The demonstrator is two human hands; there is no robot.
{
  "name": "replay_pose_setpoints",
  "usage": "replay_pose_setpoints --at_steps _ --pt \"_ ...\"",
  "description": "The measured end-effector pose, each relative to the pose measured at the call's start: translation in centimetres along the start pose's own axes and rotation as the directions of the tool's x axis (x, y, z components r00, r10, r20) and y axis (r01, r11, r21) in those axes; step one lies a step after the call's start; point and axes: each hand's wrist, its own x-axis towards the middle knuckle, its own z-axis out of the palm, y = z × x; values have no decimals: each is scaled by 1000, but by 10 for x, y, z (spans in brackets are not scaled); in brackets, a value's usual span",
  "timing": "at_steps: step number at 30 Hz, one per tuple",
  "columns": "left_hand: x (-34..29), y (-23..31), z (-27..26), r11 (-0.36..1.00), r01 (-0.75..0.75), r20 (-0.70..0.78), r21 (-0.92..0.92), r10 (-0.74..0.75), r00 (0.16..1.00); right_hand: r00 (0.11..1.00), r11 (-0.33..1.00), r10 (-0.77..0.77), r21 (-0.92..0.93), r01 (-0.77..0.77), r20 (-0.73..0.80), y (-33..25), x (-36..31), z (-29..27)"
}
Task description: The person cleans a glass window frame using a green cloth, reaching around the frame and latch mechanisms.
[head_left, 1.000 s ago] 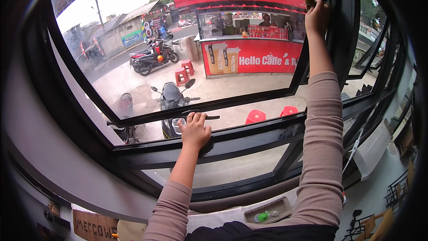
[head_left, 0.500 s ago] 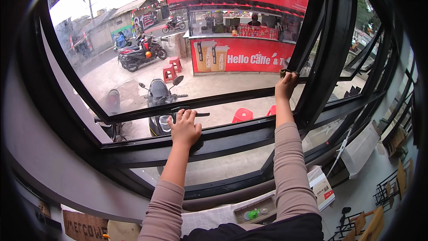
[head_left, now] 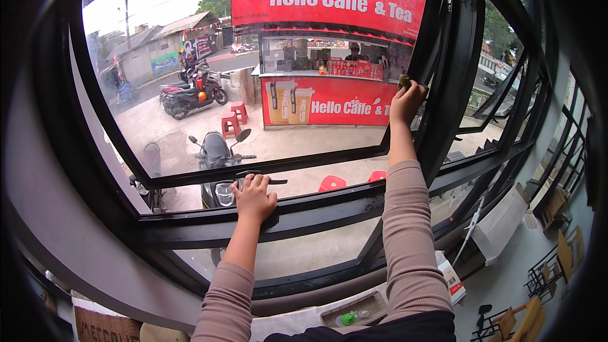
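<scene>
A black-framed window sash (head_left: 291,162) with a glass pane stands tilted out from its frame in front of me. At its bottom edge, my left hand (head_left: 254,197) has its fingers curled over the black window handle (head_left: 271,182). My right hand (head_left: 408,100) is raised higher, at the sash's right side. Between its fingertips is a small olive-green pad (head_left: 403,81), pressed against the inner edge of the frame; whether it is sponge or cloth I cannot tell.
Below the sash runs the black sill (head_left: 316,210). Under my arms, a tray (head_left: 373,309) holds a green item, with a white box (head_left: 448,277) to the right. Wooden chairs (head_left: 529,316) stand at lower right. Outside are a motorcycle (head_left: 216,152), red stools (head_left: 235,119) and a red stall (head_left: 342,98).
My right hand has slid up along the right side of the sash with the olive-green pad. My left hand stays at the handle. The whole view has shifted slightly upward.
</scene>
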Motion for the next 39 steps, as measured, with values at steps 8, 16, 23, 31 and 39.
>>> replay_pose_setpoints --at_steps 8,16,23,31,39 --pt "-5 -4 1 999 -54 -85 3 54 995 964 961 -228 -192 201 -133 -43 237 24" --pt "-2 3 -1 998 -44 -86 -54 39 995 930 919 -343 -250 303 -133 -28 267 23" --pt "-4 0 3 999 -48 -120 -25 44 992 981 970 -184 -173 172 -57 -16 132 15" --pt "-6 -1 -3 1000 -29 -124 -12 27 992 881 963 270 -109 -247 388 17 -127 -8" --pt "-20 -33 -26 985 -28 269 -171 74 960 187 928 126 -49 -369 974 -14 -128 -44"
